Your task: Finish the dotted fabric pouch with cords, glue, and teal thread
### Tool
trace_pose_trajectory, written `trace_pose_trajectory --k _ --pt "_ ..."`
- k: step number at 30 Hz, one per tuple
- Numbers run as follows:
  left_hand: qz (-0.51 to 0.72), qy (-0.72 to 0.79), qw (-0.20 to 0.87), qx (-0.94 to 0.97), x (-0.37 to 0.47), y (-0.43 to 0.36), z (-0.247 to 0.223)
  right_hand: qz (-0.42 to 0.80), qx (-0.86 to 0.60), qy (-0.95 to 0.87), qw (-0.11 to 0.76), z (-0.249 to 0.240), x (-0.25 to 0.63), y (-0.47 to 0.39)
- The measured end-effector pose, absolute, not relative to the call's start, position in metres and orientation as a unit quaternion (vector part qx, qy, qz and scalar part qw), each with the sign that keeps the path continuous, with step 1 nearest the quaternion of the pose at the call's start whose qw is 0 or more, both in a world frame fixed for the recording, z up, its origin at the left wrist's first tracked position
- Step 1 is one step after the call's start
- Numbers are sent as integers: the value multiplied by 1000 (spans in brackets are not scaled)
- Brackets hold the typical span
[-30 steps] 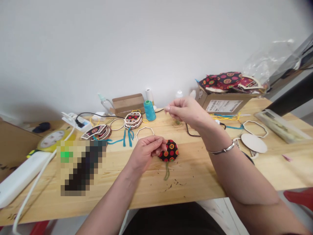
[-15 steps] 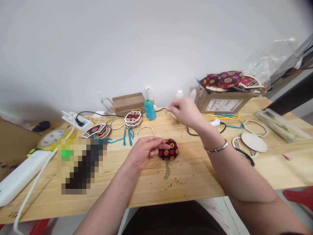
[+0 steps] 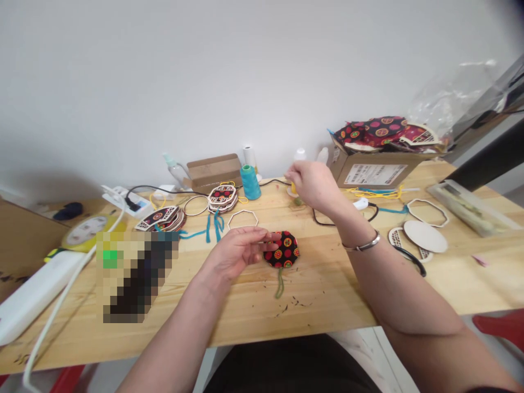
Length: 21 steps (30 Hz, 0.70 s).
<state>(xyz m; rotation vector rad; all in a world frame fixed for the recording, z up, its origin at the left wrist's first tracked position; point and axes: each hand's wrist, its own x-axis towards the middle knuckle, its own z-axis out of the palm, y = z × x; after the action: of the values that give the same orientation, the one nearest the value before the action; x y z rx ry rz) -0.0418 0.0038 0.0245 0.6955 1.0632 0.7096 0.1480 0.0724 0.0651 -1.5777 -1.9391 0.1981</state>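
A small rounded pad of black fabric with red and orange round motifs [image 3: 286, 251] lies on the wooden table in front of me, with a green cord loop [image 3: 280, 284] at its near edge. My left hand [image 3: 241, 252] is at the pad's left side, its fingers stretched out and the tips over that edge. Raised beyond the pad, my right hand [image 3: 315, 183] has thumb and fingers pinched together. Whatever is between those fingertips is too small to make out. Just below it, on the table, sits a small greenish clump [image 3: 297, 202].
A teal thread cone [image 3: 250, 184] stands at the back, beside stacked patterned pieces [image 3: 223, 197]. Right of it is a cardboard box [image 3: 370, 166] full of fabric pieces. A white disc [image 3: 426, 236] and a clear plastic case [image 3: 470, 208] lie right; a power strip [image 3: 130, 202] lies left.
My left fingers have loosened and spread slightly at the pad's edge. My right hand has shifted a little to the right, still pinched. The pad has stayed in place.
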Motion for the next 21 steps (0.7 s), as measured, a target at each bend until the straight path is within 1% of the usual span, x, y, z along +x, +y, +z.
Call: trace_pose_trajectory --k 2,3,8,10,13,21 --pt "320 490 744 324 -42 3 25 111 -598 -715 344 66 148 73" --pt "319 492 741 327 -41 3 25 148 -595 -704 358 67 147 72" --pt "315 499 735 334 -40 3 25 454 -538 -582 406 71 146 70" --pt "316 499 734 335 -39 2 25 533 -508 -525 427 71 146 70" --pt "318 495 733 341 -40 2 24 581 -484 -475 450 72 149 72" --pt "308 503 728 349 -39 2 24 684 -406 -388 466 71 154 76"
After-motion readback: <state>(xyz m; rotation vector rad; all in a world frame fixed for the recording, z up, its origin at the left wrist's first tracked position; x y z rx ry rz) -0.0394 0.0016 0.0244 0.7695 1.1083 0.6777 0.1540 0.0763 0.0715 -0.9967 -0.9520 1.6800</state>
